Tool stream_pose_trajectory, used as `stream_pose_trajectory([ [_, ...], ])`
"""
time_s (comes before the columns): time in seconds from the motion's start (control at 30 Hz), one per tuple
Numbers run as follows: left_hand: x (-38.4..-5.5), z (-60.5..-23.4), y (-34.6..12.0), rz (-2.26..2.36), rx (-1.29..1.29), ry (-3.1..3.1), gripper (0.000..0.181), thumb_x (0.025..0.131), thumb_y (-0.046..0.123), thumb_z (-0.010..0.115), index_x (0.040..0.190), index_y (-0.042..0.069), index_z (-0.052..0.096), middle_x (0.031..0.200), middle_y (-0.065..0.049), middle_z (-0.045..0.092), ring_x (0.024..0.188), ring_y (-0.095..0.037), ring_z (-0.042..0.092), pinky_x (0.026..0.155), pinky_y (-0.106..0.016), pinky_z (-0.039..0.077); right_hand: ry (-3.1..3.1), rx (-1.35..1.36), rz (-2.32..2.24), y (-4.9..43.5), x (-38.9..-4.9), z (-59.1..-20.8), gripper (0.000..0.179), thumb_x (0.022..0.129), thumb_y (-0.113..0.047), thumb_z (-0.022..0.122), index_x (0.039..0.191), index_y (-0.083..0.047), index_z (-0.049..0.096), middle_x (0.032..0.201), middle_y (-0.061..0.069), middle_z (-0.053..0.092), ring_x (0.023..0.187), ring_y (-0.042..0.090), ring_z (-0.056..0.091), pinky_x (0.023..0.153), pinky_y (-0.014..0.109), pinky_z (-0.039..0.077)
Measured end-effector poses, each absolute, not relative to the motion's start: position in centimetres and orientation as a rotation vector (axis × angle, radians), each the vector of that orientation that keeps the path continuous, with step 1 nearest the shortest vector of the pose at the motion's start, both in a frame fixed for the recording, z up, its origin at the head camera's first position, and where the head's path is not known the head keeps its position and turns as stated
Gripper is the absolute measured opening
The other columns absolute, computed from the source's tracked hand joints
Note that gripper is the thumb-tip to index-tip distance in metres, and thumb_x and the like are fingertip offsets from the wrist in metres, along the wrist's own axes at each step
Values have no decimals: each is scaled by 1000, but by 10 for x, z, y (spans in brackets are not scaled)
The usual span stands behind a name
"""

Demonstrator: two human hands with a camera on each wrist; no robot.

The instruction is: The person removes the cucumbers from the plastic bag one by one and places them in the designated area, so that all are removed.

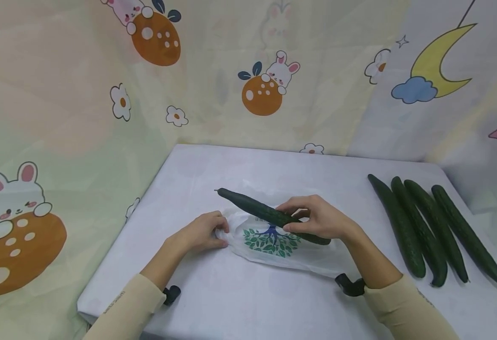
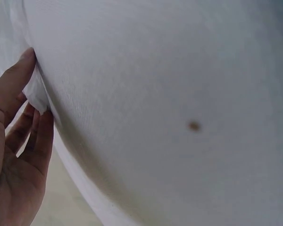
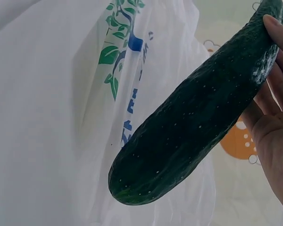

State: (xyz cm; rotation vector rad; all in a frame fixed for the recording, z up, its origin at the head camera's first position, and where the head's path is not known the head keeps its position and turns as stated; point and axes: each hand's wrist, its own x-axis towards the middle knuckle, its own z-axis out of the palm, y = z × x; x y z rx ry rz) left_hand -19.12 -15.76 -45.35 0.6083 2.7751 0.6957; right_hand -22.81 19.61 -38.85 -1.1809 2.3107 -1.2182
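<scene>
My right hand [image 1: 322,217] pinches a dark green cucumber [image 1: 252,206] between thumb and fingers, above a white plastic bag [image 1: 269,243] with a green and blue tree print. The cucumber's thin stem end points to the far left. In the right wrist view its blunt end [image 3: 151,174] hangs in front of the bag [image 3: 92,94]. At the bag's left end, my left hand [image 1: 206,231] holds the edge. The left wrist view shows crumpled plastic [image 2: 35,96] between its thumb and fingers.
Several cucumbers [image 1: 426,231] lie side by side at the right of the white table [image 1: 240,302]. Patterned cloth [image 1: 214,56] with rabbits and flowers hangs behind and at the sides. Dark camera mounts [image 1: 350,285] sit at both wrists.
</scene>
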Motion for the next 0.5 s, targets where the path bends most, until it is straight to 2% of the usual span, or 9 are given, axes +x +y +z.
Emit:
stream_pose_trajectory([
  [0.17, -192, -453, -156, 681, 601, 2775, 26, 81, 24, 89, 97, 23, 68, 97, 11, 57, 91, -11, 54, 86, -32, 50, 2294, -1170, -1312, 196, -225, -387, 42, 88, -19, 83, 128, -16, 70, 119, -3, 71, 106, 18, 67, 95, 41, 56],
  [0.33, -191, -453, -155, 678, 552, 2772, 26, 81, 25, 89, 97, 24, 68, 98, 11, 57, 92, -11, 54, 87, -32, 51, 2242, -1145, -1468, 200, -222, -386, 43, 88, -9, 81, 129, -11, 69, 119, 3, 71, 105, 20, 68, 89, 35, 58],
  [0.5, -191, -453, -155, 657, 564, 2769, 27, 81, 27, 89, 97, 24, 68, 100, 11, 58, 91, -11, 54, 87, -33, 50, 2207, -1113, -1605, 208, -222, -380, 43, 87, -2, 80, 128, -8, 68, 115, 8, 71, 101, 23, 70, 80, 38, 61],
])
